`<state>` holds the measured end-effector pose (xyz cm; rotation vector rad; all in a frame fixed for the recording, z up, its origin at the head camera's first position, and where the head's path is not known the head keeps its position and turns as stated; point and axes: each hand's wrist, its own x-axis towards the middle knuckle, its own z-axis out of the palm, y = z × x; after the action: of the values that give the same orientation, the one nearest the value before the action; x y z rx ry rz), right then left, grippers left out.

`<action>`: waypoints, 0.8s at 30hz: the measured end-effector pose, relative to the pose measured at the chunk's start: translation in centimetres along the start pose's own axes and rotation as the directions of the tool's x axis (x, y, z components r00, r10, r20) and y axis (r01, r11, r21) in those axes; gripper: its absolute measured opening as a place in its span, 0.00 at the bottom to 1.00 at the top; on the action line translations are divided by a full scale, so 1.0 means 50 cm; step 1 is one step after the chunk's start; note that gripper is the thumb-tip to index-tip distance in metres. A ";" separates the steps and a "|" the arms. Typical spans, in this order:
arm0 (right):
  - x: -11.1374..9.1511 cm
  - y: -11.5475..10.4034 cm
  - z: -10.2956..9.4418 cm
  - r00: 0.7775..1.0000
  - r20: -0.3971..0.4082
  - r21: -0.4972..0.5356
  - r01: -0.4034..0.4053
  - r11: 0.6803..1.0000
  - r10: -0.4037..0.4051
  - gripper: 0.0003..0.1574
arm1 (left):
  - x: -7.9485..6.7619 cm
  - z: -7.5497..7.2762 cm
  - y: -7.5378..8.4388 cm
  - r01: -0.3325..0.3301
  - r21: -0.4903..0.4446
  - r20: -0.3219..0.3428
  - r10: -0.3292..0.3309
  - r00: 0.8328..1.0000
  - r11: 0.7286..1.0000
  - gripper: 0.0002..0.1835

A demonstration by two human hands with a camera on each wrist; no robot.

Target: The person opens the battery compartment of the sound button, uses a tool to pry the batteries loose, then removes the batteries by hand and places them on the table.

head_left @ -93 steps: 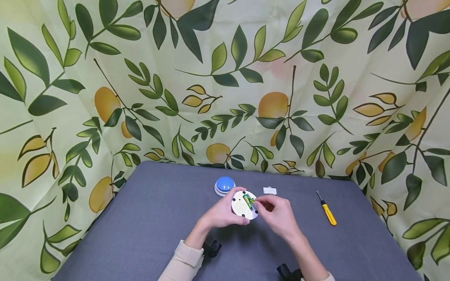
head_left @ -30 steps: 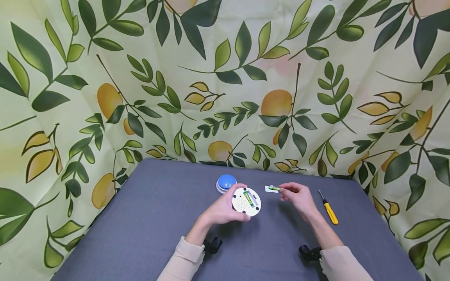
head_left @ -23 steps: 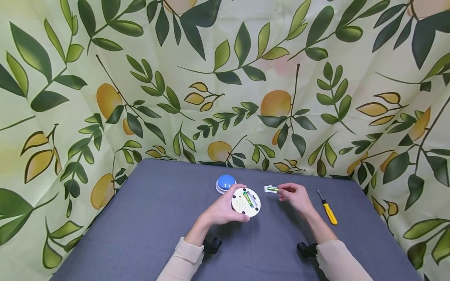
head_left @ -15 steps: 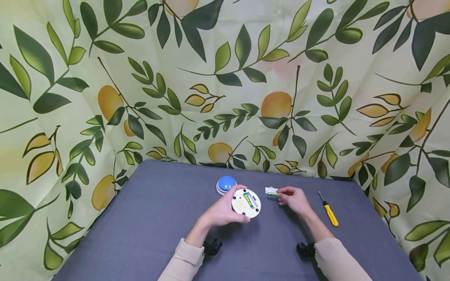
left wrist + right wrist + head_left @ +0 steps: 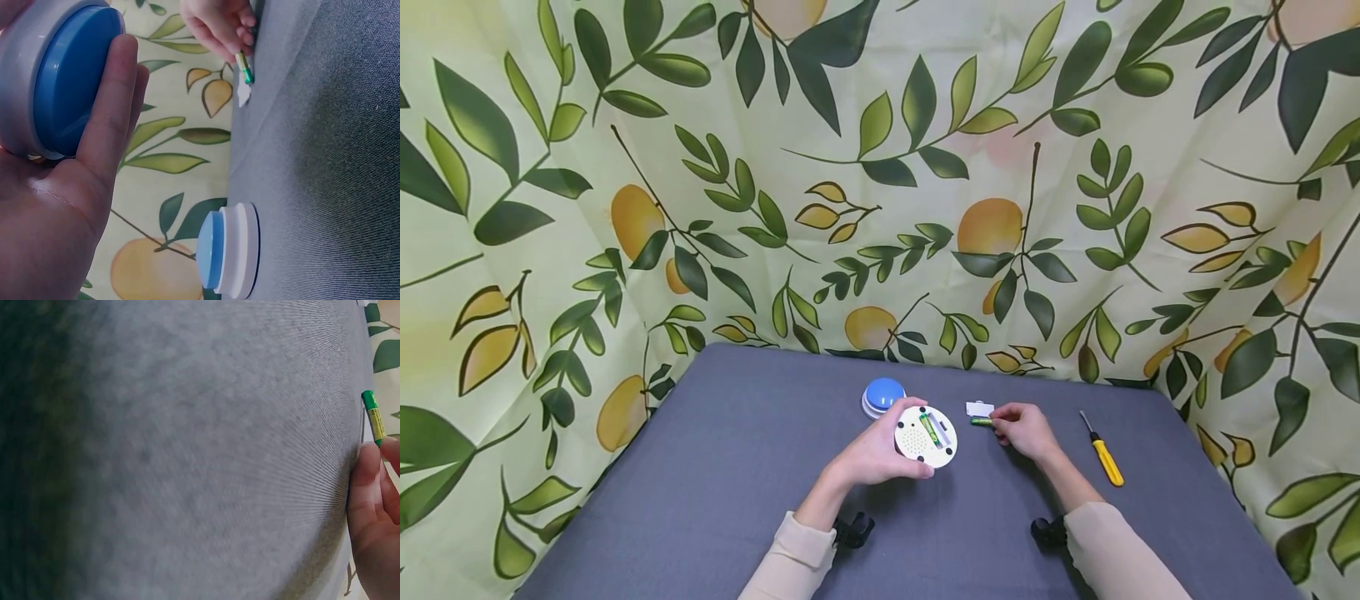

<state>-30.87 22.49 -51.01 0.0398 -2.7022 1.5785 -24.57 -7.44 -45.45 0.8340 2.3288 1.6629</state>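
Note:
My left hand [image 5: 868, 454] grips a round white push-button device [image 5: 913, 446] by its edges, underside facing up toward me. Its battery compartment lies uncovered, with one green battery [image 5: 929, 427] in it and an unfilled slot beside that. The left wrist view shows the device's blue dome [image 5: 75, 81] along my fingers. Between thumb and fingertips, my right hand [image 5: 1026, 432] pinches a second green battery [image 5: 981, 422] by one end. That battery is low over the table, just in front of a small white battery cover [image 5: 979, 408].
Behind the left hand a second push-button [image 5: 883, 395] with a blue dome stands upright on the grey cloth-covered table [image 5: 760, 433]. A screwdriver [image 5: 1107, 462] with a yellow handle lies at the right. Leaf-patterned fabric [image 5: 880, 208] hangs around the table.
My right hand has taken a battery out of the device and carried it right to the cover. Lately it has shifted slightly toward me, off the cover. The left hand holds its place.

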 end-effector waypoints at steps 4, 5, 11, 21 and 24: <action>0.005 0.005 0.002 1.000 -0.012 -0.039 -0.011 0.999 0.010 0.07 | -0.001 0.001 0.000 0.002 0.001 -0.001 -0.002 1.000 1.000 0.48; 0.006 0.006 0.003 1.000 -0.016 -0.048 -0.016 0.999 0.015 0.07 | -0.001 0.001 0.000 0.003 0.001 0.000 -0.003 1.000 1.000 0.48; 0.007 0.008 0.004 0.999 -0.030 -0.079 -0.018 0.997 0.016 0.07 | -0.002 0.002 0.000 0.013 0.006 0.001 -0.013 1.000 1.000 0.48; -0.002 0.000 -0.001 0.998 -0.067 -0.024 -0.014 1.000 0.012 0.10 | -0.003 0.001 0.001 0.013 -0.011 0.003 -0.013 1.000 1.000 0.48; -0.010 -0.018 -0.005 0.997 -0.075 0.013 -0.002 1.000 0.003 0.12 | -0.002 0.000 0.001 0.013 -0.009 0.003 -0.013 1.000 1.000 0.49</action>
<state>-30.36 22.28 -50.12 -0.0216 -2.6364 1.5657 -24.47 -7.48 -45.45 0.8176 2.3176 1.6647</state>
